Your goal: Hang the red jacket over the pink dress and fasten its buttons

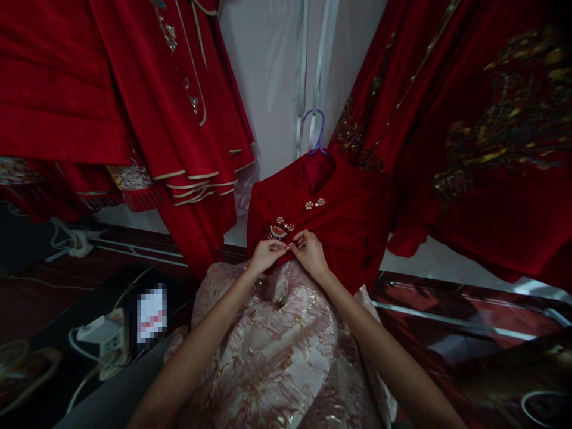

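A red jacket [346, 217] hangs in front of me on a purple hanger [319, 140]. At its lower front, my left hand [267, 255] pinches one side of a small beaded clasp [290, 246]. My right hand [309, 253] has its thumb and fingertips closed on the other side, close to the left fingertips. The fingers partly cover the clasp. Higher on the jacket are a flower-shaped beaded clasp [314, 204] and another, opened clasp [285, 224]. A fan-shaped ornament with beaded fringe [277, 232] lies just above my left hand.
Pale brocade fabric [268, 351] spreads beneath my forearms. Red garments [165, 101] hang at left, and an embroidered red garment [491, 196] hangs at right. A power strip [111, 339] with cables and a blurred-out lit screen [152, 314] are at lower left. Metal rails run near the floor.
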`<state>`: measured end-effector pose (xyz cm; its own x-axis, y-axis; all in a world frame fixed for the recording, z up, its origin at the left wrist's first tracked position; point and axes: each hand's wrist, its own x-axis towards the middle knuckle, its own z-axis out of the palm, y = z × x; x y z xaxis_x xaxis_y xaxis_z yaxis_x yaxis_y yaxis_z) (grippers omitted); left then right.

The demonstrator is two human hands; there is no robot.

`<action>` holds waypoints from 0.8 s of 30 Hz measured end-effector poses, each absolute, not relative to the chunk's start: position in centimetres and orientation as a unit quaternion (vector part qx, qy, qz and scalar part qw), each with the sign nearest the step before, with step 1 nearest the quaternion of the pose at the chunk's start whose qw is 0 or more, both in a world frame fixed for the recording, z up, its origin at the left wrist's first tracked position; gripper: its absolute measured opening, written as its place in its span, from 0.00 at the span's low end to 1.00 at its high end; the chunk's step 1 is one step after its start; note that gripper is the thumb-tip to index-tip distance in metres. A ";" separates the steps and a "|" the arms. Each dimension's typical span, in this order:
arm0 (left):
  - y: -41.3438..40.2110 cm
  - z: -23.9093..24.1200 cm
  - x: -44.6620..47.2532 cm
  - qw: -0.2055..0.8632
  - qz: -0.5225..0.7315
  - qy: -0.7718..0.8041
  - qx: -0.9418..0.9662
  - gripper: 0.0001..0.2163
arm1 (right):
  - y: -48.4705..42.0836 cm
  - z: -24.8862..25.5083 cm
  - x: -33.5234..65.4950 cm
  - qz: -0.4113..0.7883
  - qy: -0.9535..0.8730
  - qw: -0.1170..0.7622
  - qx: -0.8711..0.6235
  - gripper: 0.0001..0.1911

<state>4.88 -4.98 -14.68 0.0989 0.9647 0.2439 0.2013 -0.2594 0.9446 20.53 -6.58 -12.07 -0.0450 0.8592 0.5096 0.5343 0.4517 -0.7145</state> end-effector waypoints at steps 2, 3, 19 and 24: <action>-4.9 -14.7 5.0 0.379 0.499 0.465 0.625 0.10 | -6.6 -11.9 20.9 0.189 -0.705 0.476 -0.492 0.07; -5.0 -14.7 5.1 0.370 0.509 0.467 0.622 0.11 | -6.8 -11.9 21.2 0.198 -0.702 0.477 -0.490 0.08; -6.1 -14.5 4.8 0.177 0.442 0.501 0.723 0.11 | -8.4 -12.1 24.4 0.306 -0.638 0.519 -0.479 0.10; -6.4 -14.0 5.4 0.145 0.426 0.503 0.738 0.08 | -8.7 -13.2 23.4 0.392 -0.654 0.498 -0.413 0.13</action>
